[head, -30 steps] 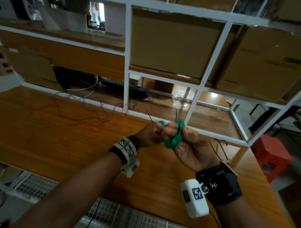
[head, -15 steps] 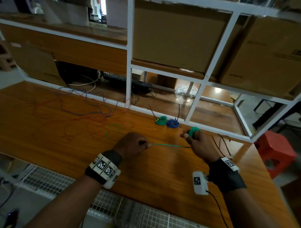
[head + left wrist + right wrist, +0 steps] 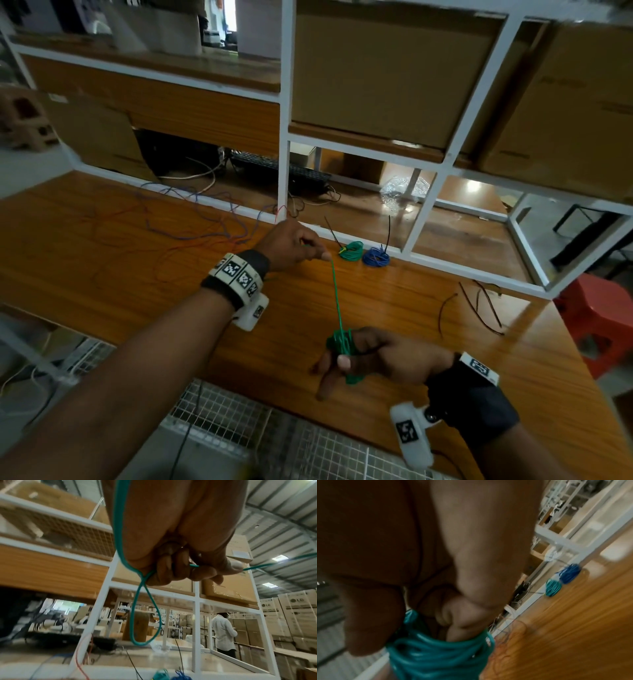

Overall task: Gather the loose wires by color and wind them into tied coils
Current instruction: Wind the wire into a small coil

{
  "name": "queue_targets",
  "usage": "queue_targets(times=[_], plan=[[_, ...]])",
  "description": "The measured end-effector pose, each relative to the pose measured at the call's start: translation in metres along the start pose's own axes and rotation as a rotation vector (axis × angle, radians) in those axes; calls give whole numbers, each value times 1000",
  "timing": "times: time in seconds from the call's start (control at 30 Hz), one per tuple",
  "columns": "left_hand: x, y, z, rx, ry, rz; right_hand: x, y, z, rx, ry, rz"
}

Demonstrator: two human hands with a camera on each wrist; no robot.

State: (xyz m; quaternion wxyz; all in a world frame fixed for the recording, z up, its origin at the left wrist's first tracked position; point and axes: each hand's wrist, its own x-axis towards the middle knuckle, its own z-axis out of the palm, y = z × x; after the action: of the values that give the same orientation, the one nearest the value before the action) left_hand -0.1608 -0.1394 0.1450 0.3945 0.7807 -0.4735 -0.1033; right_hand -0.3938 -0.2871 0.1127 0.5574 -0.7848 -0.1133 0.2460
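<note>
A wooden tabletop [image 3: 137, 274] is backed by a white shelf frame [image 3: 284, 137] in which cardboard boxes [image 3: 376, 75] are stacked. Loose red and blue wires [image 3: 191, 233] are spread over the far left of the tabletop, and a few dark strands [image 3: 479, 305] lie at the right.

The left hand [image 3: 291, 243] is held above the tabletop near the frame, its fingers curled and a green wire [image 3: 337, 298] pinched between thumb and fingertip — a slack loop of it hangs below the fist in the left wrist view. From that pinch the wire is stretched taut to the right hand [image 3: 376, 353], nearer the tabletop's front edge, where a green coil [image 3: 340, 342] is wound around the fingers and gripped; two fingers are left extended.

Against the frame, well apart from both hands, a tied green bundle [image 3: 351, 251] and a tied blue bundle [image 3: 376, 257] are set just beside each other.
</note>
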Motion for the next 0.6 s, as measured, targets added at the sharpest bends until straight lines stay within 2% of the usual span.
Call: queue_targets(times=[0.13,0.2,0.27,0.4,0.47,0.5,0.6], plan=[[-1,-12,35,-177,-45,-85,-3,-19,-5,529,-49,-336],[-7,-12,53,-239,-87,-114,-5,-25,-17,820,1,-471],[-17,-12,73,-273,-82,-123,-6,-29,-31,969,187,-566],[-45,-16,102,-375,-85,-190,-11,-19,-61,1103,719,-660],[-60,-20,108,-488,-88,-250,-13,-7,-72,1062,898,-621],[-65,-20,108,-528,-89,-268,-13,1,-75,963,985,-556],[-71,-19,101,-488,-98,-231,-8,27,-73,448,1215,-251]])
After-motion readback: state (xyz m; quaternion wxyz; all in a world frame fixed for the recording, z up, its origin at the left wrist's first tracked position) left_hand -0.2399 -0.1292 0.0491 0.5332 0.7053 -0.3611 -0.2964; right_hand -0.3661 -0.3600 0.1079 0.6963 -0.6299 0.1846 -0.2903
